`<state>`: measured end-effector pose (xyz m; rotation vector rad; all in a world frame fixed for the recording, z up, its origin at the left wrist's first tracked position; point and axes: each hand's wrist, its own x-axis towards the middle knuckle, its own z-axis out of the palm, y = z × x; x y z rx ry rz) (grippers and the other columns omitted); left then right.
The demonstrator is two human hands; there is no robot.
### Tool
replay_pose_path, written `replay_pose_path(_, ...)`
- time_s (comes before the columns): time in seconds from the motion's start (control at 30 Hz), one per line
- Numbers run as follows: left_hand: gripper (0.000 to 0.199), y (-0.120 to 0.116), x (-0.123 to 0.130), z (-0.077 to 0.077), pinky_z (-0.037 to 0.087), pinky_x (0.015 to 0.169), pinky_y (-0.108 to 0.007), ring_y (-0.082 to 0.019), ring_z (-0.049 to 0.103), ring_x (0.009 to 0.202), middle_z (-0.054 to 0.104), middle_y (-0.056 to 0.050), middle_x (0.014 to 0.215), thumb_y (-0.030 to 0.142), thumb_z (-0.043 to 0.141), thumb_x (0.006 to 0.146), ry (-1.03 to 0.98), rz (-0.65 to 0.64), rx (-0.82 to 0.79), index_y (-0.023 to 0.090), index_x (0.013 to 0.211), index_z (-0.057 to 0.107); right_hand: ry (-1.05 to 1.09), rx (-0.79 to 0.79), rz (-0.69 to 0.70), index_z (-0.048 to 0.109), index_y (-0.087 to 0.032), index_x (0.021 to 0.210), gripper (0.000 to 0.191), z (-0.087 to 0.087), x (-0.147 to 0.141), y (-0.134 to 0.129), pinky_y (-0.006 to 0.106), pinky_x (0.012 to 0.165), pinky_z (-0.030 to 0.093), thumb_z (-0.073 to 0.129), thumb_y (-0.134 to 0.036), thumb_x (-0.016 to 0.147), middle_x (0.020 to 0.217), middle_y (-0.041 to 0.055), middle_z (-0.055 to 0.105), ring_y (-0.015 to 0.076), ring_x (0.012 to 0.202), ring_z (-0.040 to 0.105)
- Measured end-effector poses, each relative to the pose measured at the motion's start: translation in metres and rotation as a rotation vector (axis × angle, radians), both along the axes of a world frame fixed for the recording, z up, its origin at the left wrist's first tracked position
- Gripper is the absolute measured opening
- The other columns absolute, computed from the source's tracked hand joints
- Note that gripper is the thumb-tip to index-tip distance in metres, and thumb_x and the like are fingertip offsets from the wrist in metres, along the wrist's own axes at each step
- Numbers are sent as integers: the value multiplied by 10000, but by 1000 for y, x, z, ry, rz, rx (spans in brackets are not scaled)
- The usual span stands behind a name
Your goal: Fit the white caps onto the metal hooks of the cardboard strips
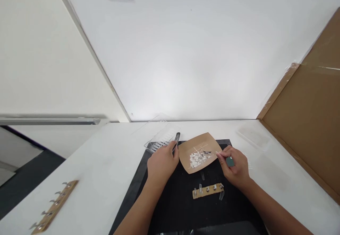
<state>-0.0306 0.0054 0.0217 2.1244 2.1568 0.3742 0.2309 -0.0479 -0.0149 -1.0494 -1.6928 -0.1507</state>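
My left hand (162,161) is closed around a slim tool with a dark, curved end (177,136), by the left side of a brown paper tray (189,147). Loose white bits (197,159) and thin sticks lie in that tray. At its right edge, my right hand (235,164) pinches a small, pale, clear piece (217,152) between thumb and finger. A dark green round object (230,161) shows in the same hand, partly covered by fingers. Below the tray, a tan strip (204,191) bears several small metal pegs, some with clear nail-shaped tips.
A black mat (180,206) lies under the work. Clear plastic boxes (162,135) stand behind my left hand, and a clear lid (253,137) is at back right. Another strip with upright pieces (55,206) sits at left. A cardboard panel (308,121) borders the right side.
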Motion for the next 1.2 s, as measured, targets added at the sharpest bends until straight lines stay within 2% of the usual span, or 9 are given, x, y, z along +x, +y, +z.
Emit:
replay_pose_path(0.17, 387, -1, 0, -1, 455, 678, -323, -328, 752, 955, 800, -127, 1054, 397, 451, 1062, 15, -10, -23, 266, 1332, 696, 32, -15, 15, 580, -248, 905, 165, 0, -2, -5, 325, 577, 486, 698, -166, 986, 727, 2, 676, 188, 628, 665)
replay_pose_path(0.37, 352, 1, 0, 0, 439, 654, -318, -313, 750, 870, 774, -124, 930, 381, 374, 1091, 82, 28, -94, 219, 1136, 683, 43, -29, 11, 583, -238, 896, 164, -1, -2, -6, 300, 594, 481, 700, -170, 990, 737, -4, 665, 165, 638, 651)
replay_pose_path(0.57, 316, -1, 1, -2, 428, 643, -307, -290, 734, 894, 744, -108, 1003, 332, 401, 1082, 98, 55, -95, 205, 1052, 689, 57, -56, 27, 574, -234, 893, 180, -3, -1, -8, 282, 601, 470, 708, -159, 986, 737, -13, 654, 147, 636, 631)
replay_pose_path(0.7, 305, -3, 0, -8, 417, 631, -308, -321, 692, 1022, 718, -136, 1058, 352, 463, 1069, 113, 40, 87, 182, 1000, 708, 38, -35, 42, 577, -233, 891, 189, -2, -1, -10, 281, 606, 466, 721, -143, 974, 744, -13, 650, 145, 640, 625)
replay_pose_path(0.8, 312, -8, 4, -12, 414, 645, -303, -272, 666, 941, 705, -93, 922, 356, 499, 1062, -79, -89, 327, 188, 879, 689, 23, -13, 88, 599, -229, 876, 197, 1, -4, -13, 277, 615, 467, 737, -118, 963, 758, -4, 660, 144, 662, 628)
replay_pose_path(0.87, 347, -14, 12, -13, 427, 658, -291, -194, 616, 748, 656, -37, 779, 385, 512, 1065, -355, -308, 375, 193, 813, 655, 32, -39, 151, 618, -225, 858, 199, 4, -7, -15, 264, 599, 456, 750, -118, 963, 754, -2, 660, 135, 656, 620)
replay_pose_path(0.93, 387, -22, 23, -14, 419, 619, -269, -150, 554, 635, 610, -4, 701, 407, 512, 1077, -617, -463, 315, 195, 779, 636, 22, -61, 195, 635, -222, 840, 200, 6, -11, -19, 255, 570, 427, 762, -130, 963, 734, -7, 654, 122, 626, 599)
replay_pose_path(1.03, 326, -36, 39, -13, 413, 599, -252, -141, 562, 666, 657, -14, 768, 401, 564, 1064, -808, -653, 155, 196, 849, 697, -74, -7, 183, 649, -218, 824, 200, 7, -15, -24, 271, 572, 390, 765, -133, 963, 721, -12, 677, 114, 603, 592)
replay_pose_path(1.2, 248, -45, 46, -12, 443, 627, -245, -149, 579, 725, 705, -40, 835, 389, 644, 1025, -960, -702, -9, 206, 922, 775, -193, 74, 133, 638, -210, 770, 246, 10, -16, -29, 294, 590, 329, 736, -115, 975, 707, -30, 701, 94, 580, 560)
